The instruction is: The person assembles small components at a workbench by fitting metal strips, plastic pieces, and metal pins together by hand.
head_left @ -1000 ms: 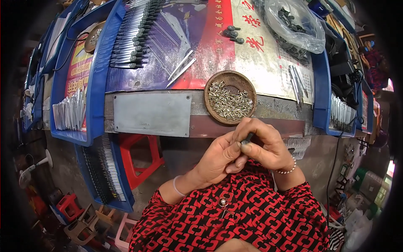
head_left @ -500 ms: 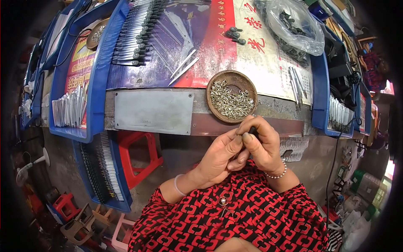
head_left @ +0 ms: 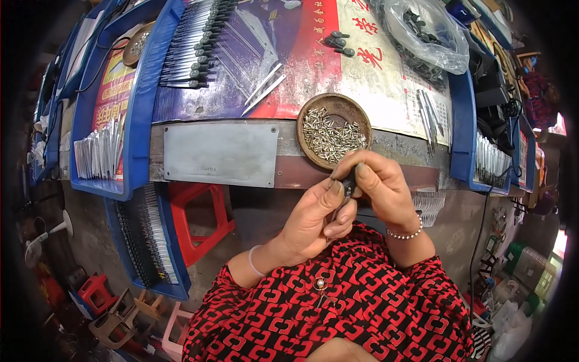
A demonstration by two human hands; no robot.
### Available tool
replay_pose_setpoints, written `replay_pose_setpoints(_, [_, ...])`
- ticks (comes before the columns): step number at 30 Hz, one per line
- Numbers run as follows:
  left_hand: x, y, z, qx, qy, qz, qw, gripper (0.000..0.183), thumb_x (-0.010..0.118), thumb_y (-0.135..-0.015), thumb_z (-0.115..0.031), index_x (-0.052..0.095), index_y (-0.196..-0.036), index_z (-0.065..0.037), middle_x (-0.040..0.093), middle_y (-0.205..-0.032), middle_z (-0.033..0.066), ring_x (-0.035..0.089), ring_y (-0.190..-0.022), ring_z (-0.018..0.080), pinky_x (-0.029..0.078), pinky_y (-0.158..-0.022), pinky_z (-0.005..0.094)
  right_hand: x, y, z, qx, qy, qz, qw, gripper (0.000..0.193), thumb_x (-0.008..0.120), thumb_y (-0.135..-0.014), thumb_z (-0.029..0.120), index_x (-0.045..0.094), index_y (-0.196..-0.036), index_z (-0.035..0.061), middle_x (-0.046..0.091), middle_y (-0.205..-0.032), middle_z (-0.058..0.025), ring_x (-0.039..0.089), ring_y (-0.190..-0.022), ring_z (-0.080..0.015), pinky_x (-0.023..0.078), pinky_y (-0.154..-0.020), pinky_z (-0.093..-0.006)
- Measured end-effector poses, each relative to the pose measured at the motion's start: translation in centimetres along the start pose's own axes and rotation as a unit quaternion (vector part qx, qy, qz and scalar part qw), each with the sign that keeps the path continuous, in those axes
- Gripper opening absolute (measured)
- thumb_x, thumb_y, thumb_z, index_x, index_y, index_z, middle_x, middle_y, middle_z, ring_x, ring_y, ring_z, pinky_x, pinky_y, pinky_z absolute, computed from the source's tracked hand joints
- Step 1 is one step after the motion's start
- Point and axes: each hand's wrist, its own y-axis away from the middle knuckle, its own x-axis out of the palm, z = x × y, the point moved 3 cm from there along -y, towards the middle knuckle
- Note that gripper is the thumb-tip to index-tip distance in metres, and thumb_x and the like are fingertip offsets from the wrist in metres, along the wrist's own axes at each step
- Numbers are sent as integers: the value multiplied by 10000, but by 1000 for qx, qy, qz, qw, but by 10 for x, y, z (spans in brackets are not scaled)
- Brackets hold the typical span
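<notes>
My left hand (head_left: 316, 214) is closed around a small black plastic-looking piece (head_left: 348, 188), which stands up between thumb and fingers. Its lower end is hidden in my palm. My right hand (head_left: 383, 187) pinches at the top of that piece; whether a small pin sits between the fingertips I cannot make out. Just beyond my fingers, a round wooden bowl (head_left: 307, 154) holds many small shiny metal pins (head_left: 329, 139), heaped toward its near and left side. Both hands are held in front of the table's near edge.
Thin metal rods with black ends (head_left: 199, 54) lie in a row at the far left. Loose black pieces (head_left: 339, 43) and a clear plastic bag (head_left: 443, 51) lie farther back. Blue trays (head_left: 142, 145) flank the workspace; a red stool (head_left: 199, 226) stands below the table.
My right hand has risen slightly and shifted right, its thumb now higher. More of the black piece shows between my hands. The left hand still holds it.
</notes>
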Motion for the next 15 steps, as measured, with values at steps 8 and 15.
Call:
replay_pose_setpoints(8, [-1,0,3,-24,62,-3,998,303,481,-935,-372,475,-943,-69,483,-654,4,337,-434,40,272,-412,180,9,6,-13,-71,42,-126,989,242,489,-944,177,610,-858,-14,554,-687,15,445,-559,-16,355,-494,-171])
replay_pose_setpoints(15, [-6,-2,0,-22,44,-29,998,342,456,-929,-427,453,-898,-86,435,-630,-18,300,-415,43,241,-409,200,2,-10,-11,36,43,-36,998,243,492,-938,180,607,-870,-22,566,-706,8,482,-617,-39,400,-547,-195])
